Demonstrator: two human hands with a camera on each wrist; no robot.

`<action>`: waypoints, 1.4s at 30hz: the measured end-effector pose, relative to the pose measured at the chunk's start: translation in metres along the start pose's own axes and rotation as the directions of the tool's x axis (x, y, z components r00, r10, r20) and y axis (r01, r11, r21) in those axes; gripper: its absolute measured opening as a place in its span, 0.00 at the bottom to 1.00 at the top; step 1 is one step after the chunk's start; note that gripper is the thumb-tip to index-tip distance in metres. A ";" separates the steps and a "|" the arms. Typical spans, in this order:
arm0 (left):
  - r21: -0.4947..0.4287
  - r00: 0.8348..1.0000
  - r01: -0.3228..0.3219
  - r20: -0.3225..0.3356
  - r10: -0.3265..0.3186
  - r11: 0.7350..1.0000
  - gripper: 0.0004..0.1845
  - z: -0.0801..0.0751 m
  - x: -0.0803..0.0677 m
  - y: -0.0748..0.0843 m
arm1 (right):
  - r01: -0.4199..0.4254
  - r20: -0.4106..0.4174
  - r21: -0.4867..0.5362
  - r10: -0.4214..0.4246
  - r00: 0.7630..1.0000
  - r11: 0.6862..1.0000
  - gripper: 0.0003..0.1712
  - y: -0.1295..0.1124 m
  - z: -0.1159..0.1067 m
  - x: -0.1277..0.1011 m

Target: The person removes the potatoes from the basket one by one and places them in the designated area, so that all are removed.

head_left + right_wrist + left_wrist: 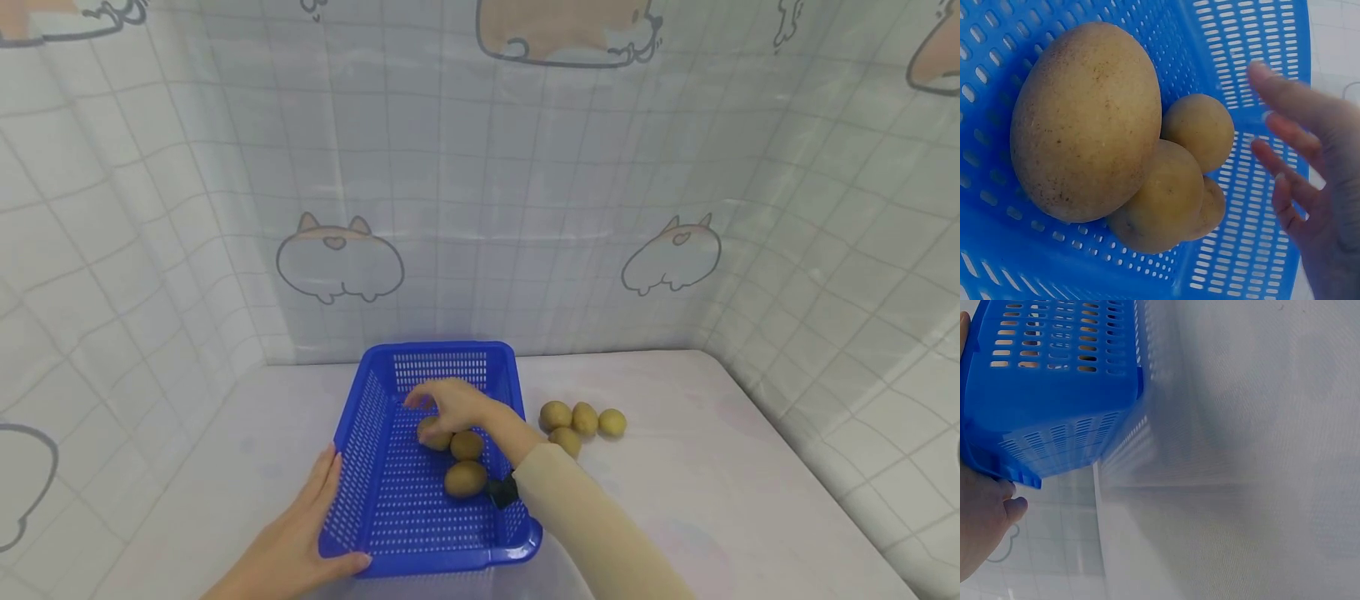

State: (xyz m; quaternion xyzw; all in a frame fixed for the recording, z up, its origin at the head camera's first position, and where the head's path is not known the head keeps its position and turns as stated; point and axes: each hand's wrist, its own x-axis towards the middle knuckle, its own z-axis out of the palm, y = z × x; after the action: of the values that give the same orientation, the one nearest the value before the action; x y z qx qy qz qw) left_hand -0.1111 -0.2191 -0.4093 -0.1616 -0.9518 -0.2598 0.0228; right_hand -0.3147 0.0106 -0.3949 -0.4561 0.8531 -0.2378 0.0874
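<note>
Looking from the left, I see my left hand (300,533) resting on the near-left corner of the blue perforated basket (375,467), palm along the left wall and thumb hooked over the near rim; in the left wrist view the fingers (997,506) curl round the basket's lower edge (1035,425), so it grips the basket. The basket sits on the pale table (712,467), left of centre, its far end close to the back wall covering. Inside it lie kiwifruits: the head view shows one (465,479) near the middle, another (467,445) just beyond it, and one (433,435) partly under my right hand. The right wrist view shows four of them touching in a cluster, the largest-looking (1088,122) nearest the camera. My right hand (450,404) hovers over the far half of the basket with fingers (1297,106) spread and relaxed, holding nothing, just beside the fruit but apart from it. On the table to the right of the basket, four more kiwifruits (581,421) lie in a tight group near its far-right corner.
</note>
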 end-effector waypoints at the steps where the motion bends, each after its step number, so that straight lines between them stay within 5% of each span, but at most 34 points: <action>1: 0.001 1.000 0.000 0.002 0.000 1.000 0.65 0.000 0.000 0.000 | -0.014 0.013 -0.032 0.014 1.000 0.999 0.29 0.000 0.000 0.000; 9: 0.008 1.000 0.000 -0.003 0.000 1.000 0.65 -0.002 0.000 0.001 | -0.130 0.091 -0.252 0.157 0.983 0.959 0.34 0.005 0.009 -0.003; 21: 0.019 1.000 0.004 -0.002 -0.004 1.000 0.65 0.000 0.001 0.001 | -0.029 0.156 -0.396 0.099 0.983 0.918 0.35 0.005 0.019 0.000; 29: 0.017 1.000 0.005 -0.009 -0.005 1.000 0.65 0.002 0.000 0.000 | 0.011 0.167 -0.464 0.075 0.983 0.886 0.35 0.004 0.021 0.003; 42: 0.016 1.000 0.017 -0.004 -0.017 1.000 0.65 0.001 0.002 0.000 | 0.017 0.108 -0.432 0.033 0.994 0.902 0.34 0.004 0.019 0.006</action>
State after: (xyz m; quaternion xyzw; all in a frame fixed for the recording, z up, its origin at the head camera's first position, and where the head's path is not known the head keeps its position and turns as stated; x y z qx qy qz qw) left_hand -0.1125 -0.2180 -0.4100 -0.1531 -0.9551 -0.2526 0.0236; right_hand -0.3143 0.0019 -0.4129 -0.4735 0.8801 -0.0162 0.0330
